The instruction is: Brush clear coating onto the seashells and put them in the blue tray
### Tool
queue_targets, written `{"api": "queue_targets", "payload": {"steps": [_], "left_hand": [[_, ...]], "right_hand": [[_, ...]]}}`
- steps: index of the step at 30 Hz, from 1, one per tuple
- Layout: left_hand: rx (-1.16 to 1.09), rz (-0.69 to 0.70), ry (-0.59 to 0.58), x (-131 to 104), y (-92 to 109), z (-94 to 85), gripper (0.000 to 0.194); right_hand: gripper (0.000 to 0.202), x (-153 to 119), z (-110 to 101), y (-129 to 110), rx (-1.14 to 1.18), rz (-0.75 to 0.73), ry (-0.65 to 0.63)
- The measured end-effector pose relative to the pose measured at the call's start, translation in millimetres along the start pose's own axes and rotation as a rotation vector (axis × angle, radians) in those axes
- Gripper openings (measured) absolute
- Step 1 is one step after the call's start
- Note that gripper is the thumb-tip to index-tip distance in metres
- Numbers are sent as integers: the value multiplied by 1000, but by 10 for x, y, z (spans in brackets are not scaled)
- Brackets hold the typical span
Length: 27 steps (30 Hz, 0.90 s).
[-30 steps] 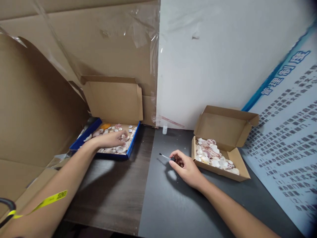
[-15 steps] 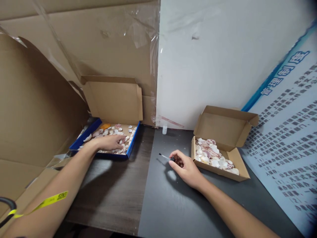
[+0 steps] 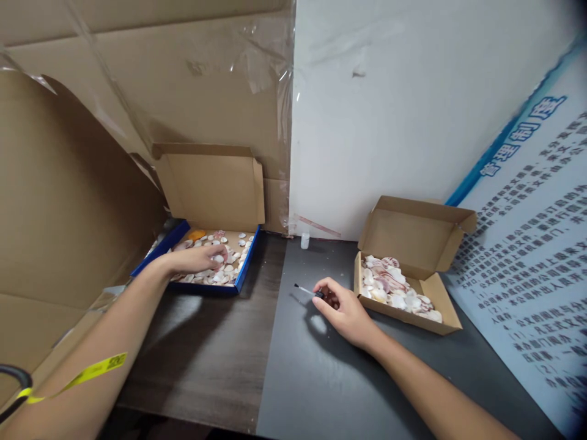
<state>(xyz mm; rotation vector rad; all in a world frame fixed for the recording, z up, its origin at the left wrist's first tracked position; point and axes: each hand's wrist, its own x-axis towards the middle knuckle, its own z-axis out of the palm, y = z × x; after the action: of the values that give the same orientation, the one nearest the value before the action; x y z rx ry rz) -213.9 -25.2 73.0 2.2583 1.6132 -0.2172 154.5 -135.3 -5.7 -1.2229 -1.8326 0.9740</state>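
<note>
My left hand (image 3: 204, 258) is over the blue-edged box (image 3: 248, 261) of seashells (image 3: 228, 276), its thumb and fingers pinched around a small whitish shell (image 3: 219, 259). My right hand (image 3: 342, 308) is closed on the black cap of a small brush (image 3: 304, 289); the thin rod points left, its dark tip above the grey surface. Right of that hand stands an open cardboard box (image 3: 411, 321) with white and reddish shells (image 3: 387, 281) heaped in it.
A small white bottle (image 3: 305, 240) stands against the white wall panel (image 3: 367, 122). Cardboard walls (image 3: 220, 79) rise behind and left. A printed poster (image 3: 527, 263) slants along the right. Dark wood (image 3: 206, 360) meets a grey mat (image 3: 312, 379).
My left hand has moved a little left and up within the blue-edged box. The right hand keeps its place, still holding the brush.
</note>
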Motion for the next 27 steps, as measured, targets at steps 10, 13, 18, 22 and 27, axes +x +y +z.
{"api": "queue_targets", "payload": {"steps": [10,13,18,22,27], "left_hand": [[-161,50,-92,56,-17,-3,30],[-179,115,-79,74,-4,6,33],[-175,146,-95,115,-16,15,34],[-113,163,-73,131,-12,-3,36],[-74,140,34,107,68,-17,39]], "right_hand": [[13,-16,2,0,11,0,1],[13,-11,-1,-1,12,-1,1],[12,-8,-2,-6,13,-5,2],[12,-14,-1,-12,12,-1,-1],[13,-14,1,-9,6,-1,-3]]}}
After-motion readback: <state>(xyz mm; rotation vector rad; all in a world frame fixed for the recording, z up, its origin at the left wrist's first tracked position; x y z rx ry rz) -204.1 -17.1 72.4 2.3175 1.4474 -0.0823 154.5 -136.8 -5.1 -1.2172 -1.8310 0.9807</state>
